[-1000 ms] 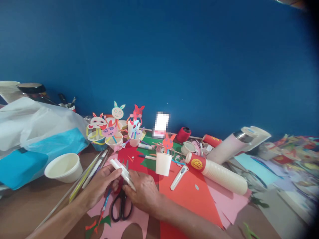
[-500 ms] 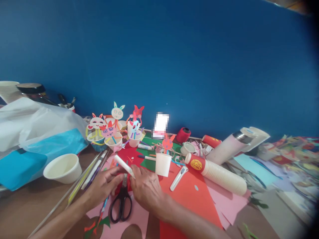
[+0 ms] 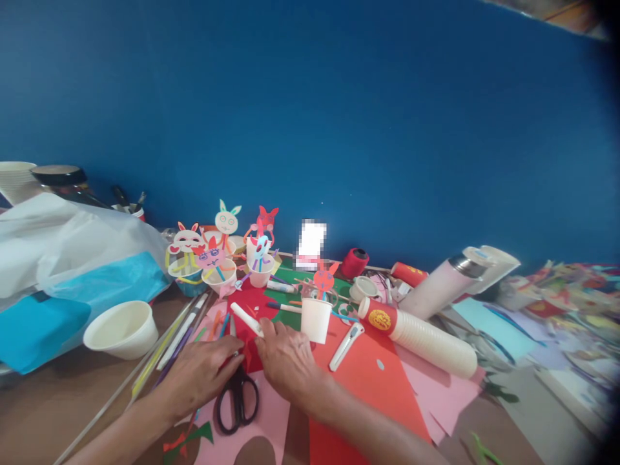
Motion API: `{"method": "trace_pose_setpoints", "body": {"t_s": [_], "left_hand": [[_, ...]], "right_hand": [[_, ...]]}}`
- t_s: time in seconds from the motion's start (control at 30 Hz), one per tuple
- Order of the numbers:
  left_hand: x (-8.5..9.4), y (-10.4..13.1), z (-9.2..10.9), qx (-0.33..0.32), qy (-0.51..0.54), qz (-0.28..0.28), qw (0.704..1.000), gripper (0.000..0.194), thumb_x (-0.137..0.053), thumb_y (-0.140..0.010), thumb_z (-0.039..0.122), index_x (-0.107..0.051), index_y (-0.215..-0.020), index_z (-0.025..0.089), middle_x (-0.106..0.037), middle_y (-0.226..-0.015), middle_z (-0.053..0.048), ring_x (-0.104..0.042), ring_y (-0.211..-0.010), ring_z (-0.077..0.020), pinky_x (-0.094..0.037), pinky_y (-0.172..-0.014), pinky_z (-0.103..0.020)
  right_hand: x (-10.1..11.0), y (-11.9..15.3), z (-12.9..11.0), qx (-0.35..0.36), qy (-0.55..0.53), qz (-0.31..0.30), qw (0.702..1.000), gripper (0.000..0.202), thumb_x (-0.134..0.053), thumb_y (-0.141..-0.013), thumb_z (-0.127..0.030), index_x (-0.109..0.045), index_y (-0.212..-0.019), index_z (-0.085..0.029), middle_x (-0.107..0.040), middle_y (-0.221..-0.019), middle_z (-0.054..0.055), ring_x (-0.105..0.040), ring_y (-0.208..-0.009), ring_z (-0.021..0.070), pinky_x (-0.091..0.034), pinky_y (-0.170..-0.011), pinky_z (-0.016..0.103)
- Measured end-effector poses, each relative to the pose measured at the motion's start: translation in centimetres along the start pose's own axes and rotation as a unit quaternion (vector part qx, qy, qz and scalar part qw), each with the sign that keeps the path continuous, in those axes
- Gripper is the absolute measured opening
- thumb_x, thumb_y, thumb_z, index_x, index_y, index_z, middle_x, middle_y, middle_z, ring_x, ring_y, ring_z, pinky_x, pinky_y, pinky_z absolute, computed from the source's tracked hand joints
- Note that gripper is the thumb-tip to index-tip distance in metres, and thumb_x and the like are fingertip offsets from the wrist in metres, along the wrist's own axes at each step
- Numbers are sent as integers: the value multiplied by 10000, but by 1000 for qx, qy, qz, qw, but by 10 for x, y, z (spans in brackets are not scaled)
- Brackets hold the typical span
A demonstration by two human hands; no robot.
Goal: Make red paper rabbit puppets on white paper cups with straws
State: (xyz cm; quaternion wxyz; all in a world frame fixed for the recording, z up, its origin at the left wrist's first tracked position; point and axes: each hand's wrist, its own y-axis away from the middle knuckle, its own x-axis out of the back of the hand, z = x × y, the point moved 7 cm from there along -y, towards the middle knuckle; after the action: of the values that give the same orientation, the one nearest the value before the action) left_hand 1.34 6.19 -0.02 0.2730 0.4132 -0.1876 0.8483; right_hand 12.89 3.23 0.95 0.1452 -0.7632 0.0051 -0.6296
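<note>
My right hand (image 3: 290, 365) is closed around a white marker (image 3: 246, 318), whose pale end points up and to the left. My left hand (image 3: 208, 368) has thumb and fingers pressed together above the black-handled scissors (image 3: 237, 403); a tiny light speck shows at the fingertips, too small to name. The scissors lie on pink paper (image 3: 271, 413), their blades partly hidden by the left hand. Red paper (image 3: 250, 355) lies between the two hands. Just beyond my right hand stands a white paper cup (image 3: 316, 321) with an orange rabbit-eared figure (image 3: 324, 279).
To the right lie a white utility knife (image 3: 346, 347) and a long stack of paper cups (image 3: 431, 345). Several pipe-cleaner figures in cups, one a pink face (image 3: 211, 256), stand behind. At left are a white bowl (image 3: 121, 330) and pipe cleaners (image 3: 162, 349). A thermos (image 3: 436, 287) leans at the back right.
My left hand has moved slightly right, its fingers drawing together over the scissors. The marker in my right hand has shifted a little to the right.
</note>
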Motion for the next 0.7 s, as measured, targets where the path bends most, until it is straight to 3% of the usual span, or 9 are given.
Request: {"method": "trace_pose_setpoints", "body": {"t_s": [0.2, 0.3, 0.4, 0.5, 0.7], "left_hand": [[2, -3, -8, 40, 104, 12, 994, 244, -475, -759, 375, -661, -838, 238, -673, -856, -36, -594, -797, -200, -421, -728, -251], [-2, -2, -16, 126, 229, 20, 965, 290, -500, -736, 405, -653, -873, 200, -660, -687, -30, -575, -585, -160, -420, -530, -219], [-12, 0, -14, 192, 357, -21, 914, 400, -502, -725, 440, -588, -994, 157, -498, -401, 46, -398, -336, -97, -291, -361, -196], [-15, -1, -7, 182, 419, -28, 889, 435, -543, -708, 435, -552, -1018, 131, -462, -380, 61, -392, -347, -86, -287, -383, -189], [-22, 1, -19, 189, 465, 4, 865, 377, -581, -686, 446, -582, -889, 128, -530, -490, 28, -434, -398, -86, -333, -427, -203]], "right_hand": [[2, 0, -3, 8, -9, -4, 1000, 215, -313, -873, -251, -454, -993, -143, -571, -794, 105, -565, -678, 202, -443, -552, 312], [10, 0, -7, 23, -35, 24, 999, 259, -323, -876, -268, -424, -1077, -140, -575, -816, 98, -562, -725, 205, -450, -577, 299], [14, 1, -11, 32, -63, 43, 997, 280, -315, -883, -280, -409, -1112, -149, -574, -847, 91, -556, -762, 203, -454, -613, 298], [11, 3, -16, 48, -90, 36, 994, 285, -320, -882, -281, -403, -1126, -160, -572, -864, 83, -554, -795, 204, -456, -656, 303], [9, 7, -21, 62, -135, 30, 989, 283, -372, -859, -266, -387, -1126, -172, -579, -896, 68, -560, -840, 192, -450, -710, 285]]}}
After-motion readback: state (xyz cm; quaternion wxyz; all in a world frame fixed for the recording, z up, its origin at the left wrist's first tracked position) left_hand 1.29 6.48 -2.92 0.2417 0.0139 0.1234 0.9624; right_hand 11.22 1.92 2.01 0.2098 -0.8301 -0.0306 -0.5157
